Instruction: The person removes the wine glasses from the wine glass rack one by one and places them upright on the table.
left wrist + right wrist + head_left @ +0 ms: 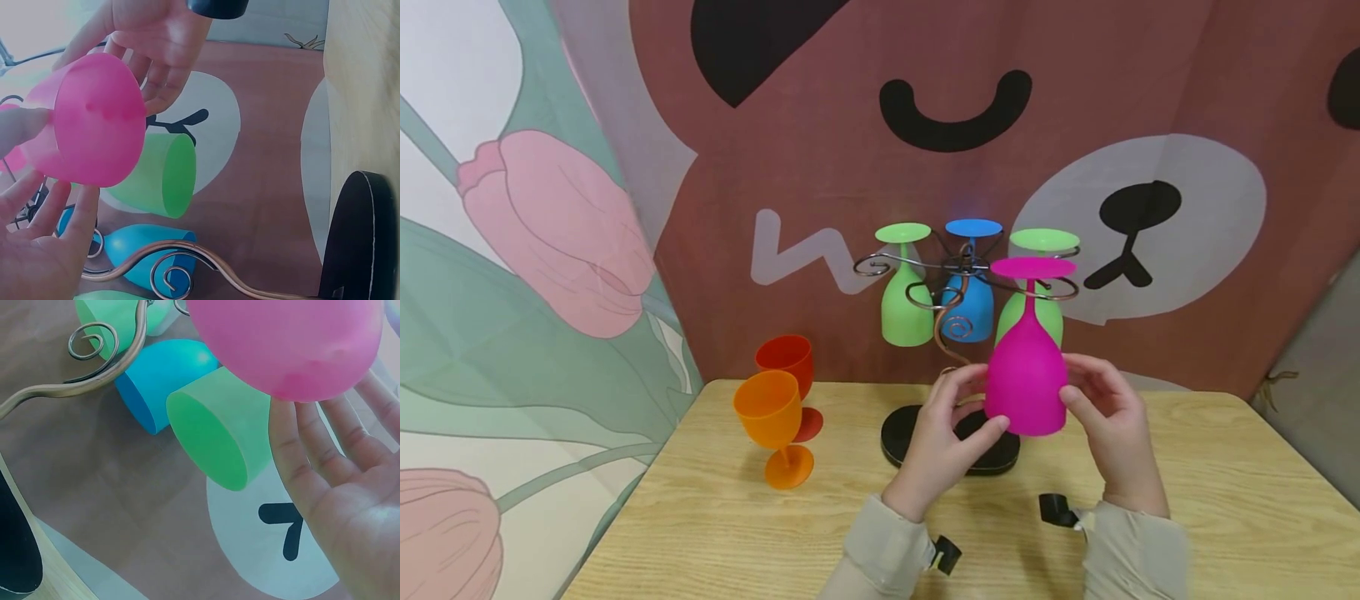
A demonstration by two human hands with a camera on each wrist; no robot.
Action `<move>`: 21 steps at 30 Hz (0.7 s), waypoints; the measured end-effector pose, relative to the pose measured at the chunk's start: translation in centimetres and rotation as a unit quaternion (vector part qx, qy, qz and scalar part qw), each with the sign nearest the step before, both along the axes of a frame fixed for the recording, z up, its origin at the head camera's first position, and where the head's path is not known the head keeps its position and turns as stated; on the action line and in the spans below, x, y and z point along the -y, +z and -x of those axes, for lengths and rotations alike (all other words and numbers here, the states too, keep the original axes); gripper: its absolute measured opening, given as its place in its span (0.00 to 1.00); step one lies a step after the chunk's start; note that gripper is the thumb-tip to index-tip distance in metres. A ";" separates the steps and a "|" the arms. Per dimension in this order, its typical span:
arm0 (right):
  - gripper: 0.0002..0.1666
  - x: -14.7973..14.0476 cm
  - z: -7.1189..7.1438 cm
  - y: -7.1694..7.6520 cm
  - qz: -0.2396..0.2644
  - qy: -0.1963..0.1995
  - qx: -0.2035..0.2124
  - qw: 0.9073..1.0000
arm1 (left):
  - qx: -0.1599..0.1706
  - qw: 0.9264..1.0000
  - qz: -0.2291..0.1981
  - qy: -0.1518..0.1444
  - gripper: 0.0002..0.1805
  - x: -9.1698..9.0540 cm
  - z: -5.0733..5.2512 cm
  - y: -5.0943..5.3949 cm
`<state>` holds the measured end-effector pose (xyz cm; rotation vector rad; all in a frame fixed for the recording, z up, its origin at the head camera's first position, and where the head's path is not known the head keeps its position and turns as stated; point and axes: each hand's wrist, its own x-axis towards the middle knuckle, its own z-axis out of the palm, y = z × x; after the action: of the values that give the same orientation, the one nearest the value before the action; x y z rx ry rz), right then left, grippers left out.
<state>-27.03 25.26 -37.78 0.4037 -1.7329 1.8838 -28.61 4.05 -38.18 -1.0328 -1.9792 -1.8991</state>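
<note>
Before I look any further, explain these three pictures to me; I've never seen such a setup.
There is no machine here: a person works with two bare hands, the left hand and the right hand. The wide picture comes from a camera on the head; the two close ones come from cameras on the wrists. Both hands hold a pink goblet upside down, its foot up by a curled arm of a metal rack. On that rack hang two green goblets and a blue goblet. On the table stand an orange goblet, a red goblet and the rack's black base.
</note>
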 end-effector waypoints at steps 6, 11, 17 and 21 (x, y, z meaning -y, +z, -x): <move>0.19 0.1 0.0 0.1 -0.011 -0.018 0.016 1.000 | 0.010 1.000 0.004 0.004 0.31 0.1 -0.2 0.1; 0.18 0.0 0.1 0.0 -0.007 -0.015 0.017 1.000 | 0.005 1.000 0.012 0.007 0.31 0.1 -0.4 0.3; 0.18 -0.3 0.1 -0.2 -0.003 -0.006 0.014 1.000 | -0.021 1.000 0.018 0.006 0.31 0.1 -0.3 0.3; 0.16 -0.5 0.1 -0.3 0.005 0.002 0.010 1.000 | -0.040 0.999 0.022 0.006 0.31 -0.1 -0.3 0.3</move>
<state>-27.10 25.80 -38.04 0.3849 -1.7353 1.9048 -28.30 4.11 -37.85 -1.0888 -1.9874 -1.7866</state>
